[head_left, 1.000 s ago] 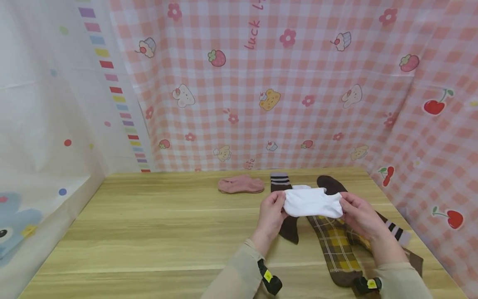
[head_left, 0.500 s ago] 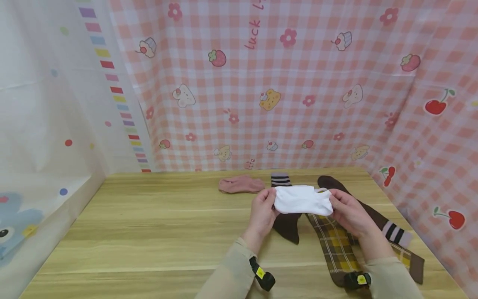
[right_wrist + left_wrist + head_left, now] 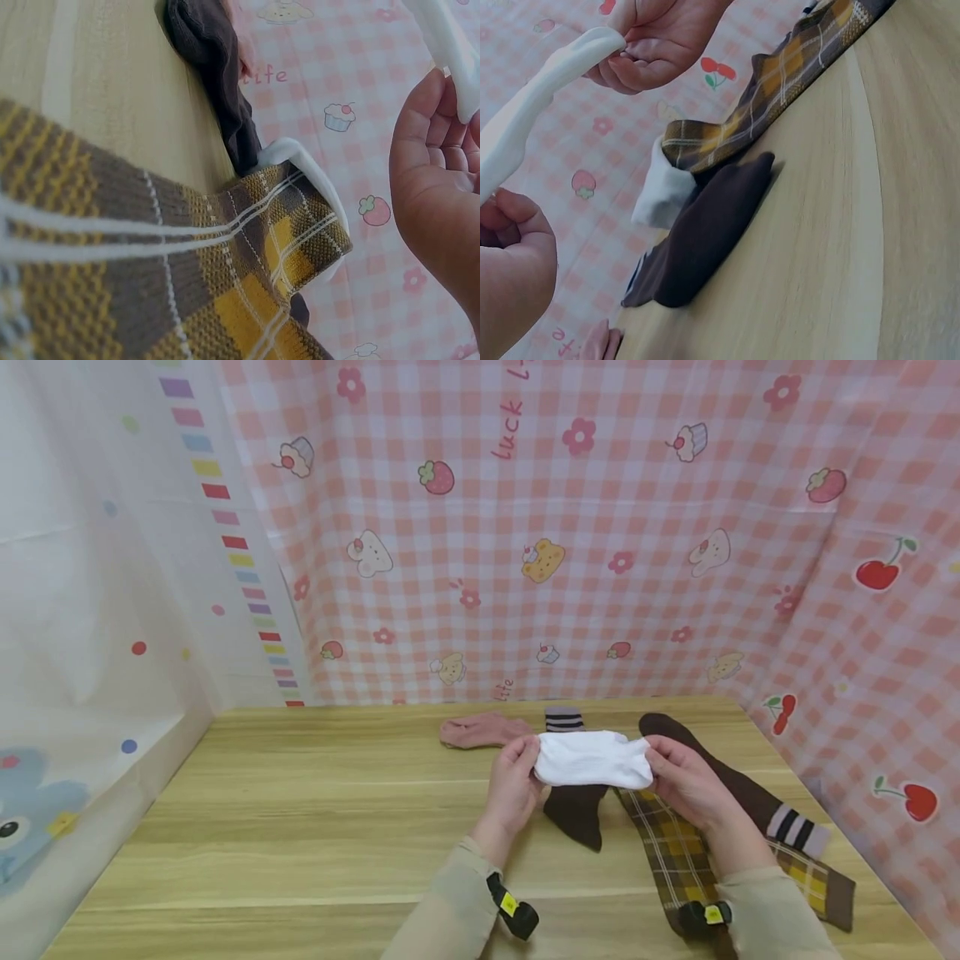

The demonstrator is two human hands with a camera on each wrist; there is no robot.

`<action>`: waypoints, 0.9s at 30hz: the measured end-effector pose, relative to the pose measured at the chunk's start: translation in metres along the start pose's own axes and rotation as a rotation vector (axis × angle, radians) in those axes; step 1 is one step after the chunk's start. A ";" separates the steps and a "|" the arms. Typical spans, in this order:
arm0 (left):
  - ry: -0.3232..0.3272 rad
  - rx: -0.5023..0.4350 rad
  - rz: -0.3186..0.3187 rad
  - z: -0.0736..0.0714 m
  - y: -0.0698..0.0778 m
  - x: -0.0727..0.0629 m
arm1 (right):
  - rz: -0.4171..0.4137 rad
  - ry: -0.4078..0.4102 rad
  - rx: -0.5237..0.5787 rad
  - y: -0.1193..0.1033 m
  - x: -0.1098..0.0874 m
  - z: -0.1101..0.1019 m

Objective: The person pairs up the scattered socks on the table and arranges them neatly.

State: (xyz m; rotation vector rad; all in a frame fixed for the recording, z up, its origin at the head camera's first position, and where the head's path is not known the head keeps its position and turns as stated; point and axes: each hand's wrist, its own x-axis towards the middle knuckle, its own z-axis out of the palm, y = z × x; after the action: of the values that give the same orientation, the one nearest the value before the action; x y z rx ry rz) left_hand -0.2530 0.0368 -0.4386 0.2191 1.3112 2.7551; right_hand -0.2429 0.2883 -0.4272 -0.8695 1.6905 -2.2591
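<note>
A short white sock [image 3: 592,759] is stretched sideways above the table between both hands. My left hand [image 3: 513,789] pinches one end of it; my right hand [image 3: 686,785] pinches the other. Beneath the hands lies a brown sock [image 3: 576,817] with a grey-and-black striped cuff. A yellow-and-brown plaid sock [image 3: 670,839] lies below my right hand. In the left wrist view, a second white sock [image 3: 664,195] sits partly under the plaid one. Behind my left hand rests a pink sock [image 3: 480,729].
Another brown sock [image 3: 723,768] with a striped cuff lies at the right, and a second plaid sock [image 3: 813,881] shows beyond my right forearm. The wooden table [image 3: 300,810] stretches left. Printed cloth [image 3: 480,568] hangs behind and on both sides.
Both hands have moved left with the white sock held between them. More of the striped brown sock and the plaid sock on the right now shows.
</note>
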 end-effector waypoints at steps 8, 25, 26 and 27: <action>0.011 0.067 0.007 -0.013 0.009 0.002 | 0.043 0.025 -0.048 0.003 0.006 0.002; 0.029 0.177 0.055 -0.041 0.022 0.004 | 0.096 -0.005 -0.075 0.016 0.028 0.013; 0.028 0.191 0.060 -0.043 0.023 0.005 | 0.097 -0.005 -0.080 0.017 0.030 0.014; 0.030 0.209 0.065 -0.044 0.024 0.005 | 0.099 -0.004 -0.083 0.018 0.031 0.014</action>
State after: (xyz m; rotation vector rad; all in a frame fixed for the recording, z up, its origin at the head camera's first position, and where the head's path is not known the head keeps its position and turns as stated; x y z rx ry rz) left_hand -0.2652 -0.0111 -0.4470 0.2382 1.6289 2.6807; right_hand -0.2637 0.2560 -0.4308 -0.7879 1.7953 -2.1358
